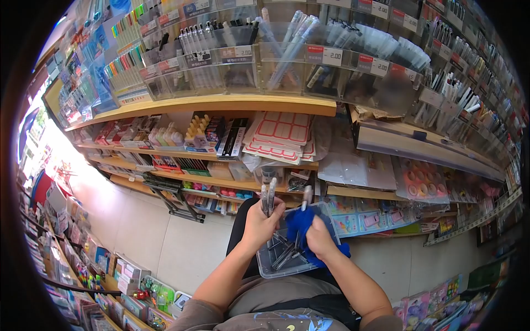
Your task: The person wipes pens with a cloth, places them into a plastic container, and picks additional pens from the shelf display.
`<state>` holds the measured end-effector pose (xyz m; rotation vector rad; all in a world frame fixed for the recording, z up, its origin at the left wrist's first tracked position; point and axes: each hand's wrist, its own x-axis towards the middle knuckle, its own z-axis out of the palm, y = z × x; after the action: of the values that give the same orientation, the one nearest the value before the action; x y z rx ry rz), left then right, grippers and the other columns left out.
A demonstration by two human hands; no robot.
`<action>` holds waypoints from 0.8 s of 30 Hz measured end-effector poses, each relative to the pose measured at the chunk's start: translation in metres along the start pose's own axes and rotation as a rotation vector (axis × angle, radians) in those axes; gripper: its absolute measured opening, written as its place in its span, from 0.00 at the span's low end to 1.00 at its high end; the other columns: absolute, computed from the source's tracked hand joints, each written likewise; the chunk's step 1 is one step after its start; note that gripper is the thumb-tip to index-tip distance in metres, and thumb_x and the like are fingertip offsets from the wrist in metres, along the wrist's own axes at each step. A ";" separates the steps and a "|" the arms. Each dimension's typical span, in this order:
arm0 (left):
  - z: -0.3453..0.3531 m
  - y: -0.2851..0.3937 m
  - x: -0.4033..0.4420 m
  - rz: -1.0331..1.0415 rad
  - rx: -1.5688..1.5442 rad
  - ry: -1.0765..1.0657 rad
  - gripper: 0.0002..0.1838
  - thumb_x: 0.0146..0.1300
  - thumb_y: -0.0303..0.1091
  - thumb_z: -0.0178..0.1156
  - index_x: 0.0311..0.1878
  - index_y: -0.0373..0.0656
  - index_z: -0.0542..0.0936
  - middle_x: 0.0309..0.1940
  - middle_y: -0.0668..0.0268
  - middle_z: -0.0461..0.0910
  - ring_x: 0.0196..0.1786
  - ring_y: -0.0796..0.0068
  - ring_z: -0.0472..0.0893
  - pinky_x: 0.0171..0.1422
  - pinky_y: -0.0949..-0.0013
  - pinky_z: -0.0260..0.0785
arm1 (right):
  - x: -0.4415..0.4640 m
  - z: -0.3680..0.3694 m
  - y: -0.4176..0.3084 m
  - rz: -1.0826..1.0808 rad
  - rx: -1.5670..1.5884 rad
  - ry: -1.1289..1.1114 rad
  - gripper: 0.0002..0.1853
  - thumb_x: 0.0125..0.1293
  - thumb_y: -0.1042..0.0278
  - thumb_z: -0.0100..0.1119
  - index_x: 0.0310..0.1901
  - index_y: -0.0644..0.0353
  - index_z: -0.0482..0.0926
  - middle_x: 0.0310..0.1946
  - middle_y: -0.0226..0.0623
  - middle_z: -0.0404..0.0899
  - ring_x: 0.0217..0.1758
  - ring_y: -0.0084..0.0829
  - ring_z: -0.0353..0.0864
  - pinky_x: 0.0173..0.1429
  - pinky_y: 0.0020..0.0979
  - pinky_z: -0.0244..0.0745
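Note:
Upright pens (269, 198) are gripped in my left hand (264, 220), above the left side of a clear plastic box (266, 263). My right hand (321, 238) is closed round a blue cloth (300, 222). A pen with a pale upper end (307, 194) sticks up out of that cloth. Several dark and clear pens (287, 256) lie loose in the box, which rests on my lap between my forearms. The blue cloth hangs over the box's right side.
Ahead, a wooden shelf edge (221, 103) carries clear holders of pens (287, 49) with price tags. Below are red-bordered label sheets (282, 129) and boxed goods. Packed goods (160, 292) stand at lower left, and colourful packets (428, 303) at lower right. Tiled floor (182, 237) shows on both sides.

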<state>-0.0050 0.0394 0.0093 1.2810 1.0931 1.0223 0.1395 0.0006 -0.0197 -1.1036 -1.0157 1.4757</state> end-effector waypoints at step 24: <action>-0.028 -0.004 0.010 -0.083 -0.736 0.135 0.10 0.62 0.37 0.56 0.38 0.40 0.74 0.15 0.73 0.64 0.15 0.83 0.64 0.18 0.79 0.53 | -0.014 0.004 -0.012 0.080 0.079 -0.228 0.11 0.68 0.66 0.47 0.46 0.63 0.72 0.37 0.26 0.74 0.39 0.18 0.72 0.45 0.22 0.69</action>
<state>-0.0304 0.0551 0.0055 0.5760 0.7426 1.2977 0.1398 -0.0112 -0.0051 -0.9444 -1.0685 1.7212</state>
